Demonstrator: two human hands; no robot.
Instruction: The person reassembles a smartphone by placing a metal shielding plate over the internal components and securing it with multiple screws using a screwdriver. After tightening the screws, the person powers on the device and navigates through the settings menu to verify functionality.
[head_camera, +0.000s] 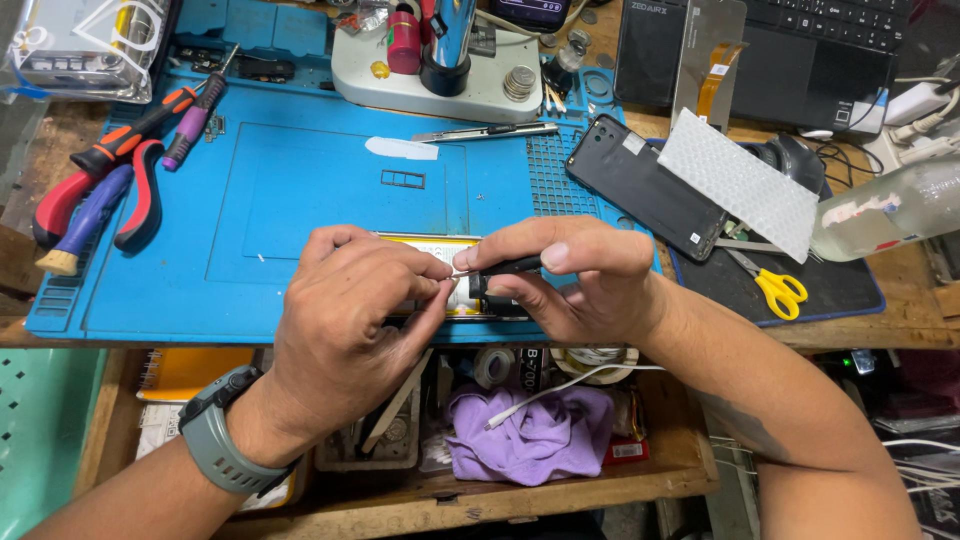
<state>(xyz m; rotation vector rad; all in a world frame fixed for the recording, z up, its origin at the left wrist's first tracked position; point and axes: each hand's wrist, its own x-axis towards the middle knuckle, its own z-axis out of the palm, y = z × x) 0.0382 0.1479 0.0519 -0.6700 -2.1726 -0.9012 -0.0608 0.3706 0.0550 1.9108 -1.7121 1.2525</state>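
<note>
My left hand (350, 320) steadies the opened phone (450, 275) on the blue mat (300, 200); my right hand (575, 275) pinches a black tool (500, 268), phone back cover (645, 185) already off, lying far right.

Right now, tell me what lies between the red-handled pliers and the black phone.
In the head view, between the pliers and phone lies blue mat, bearing a white strip and small metal tray.

Open room left on the blue mat (300, 190) far of the hands, flanked at left by pliers (95, 195), at right by a black phone (645, 185), hemmed far by a microscope base (430, 85).
</note>
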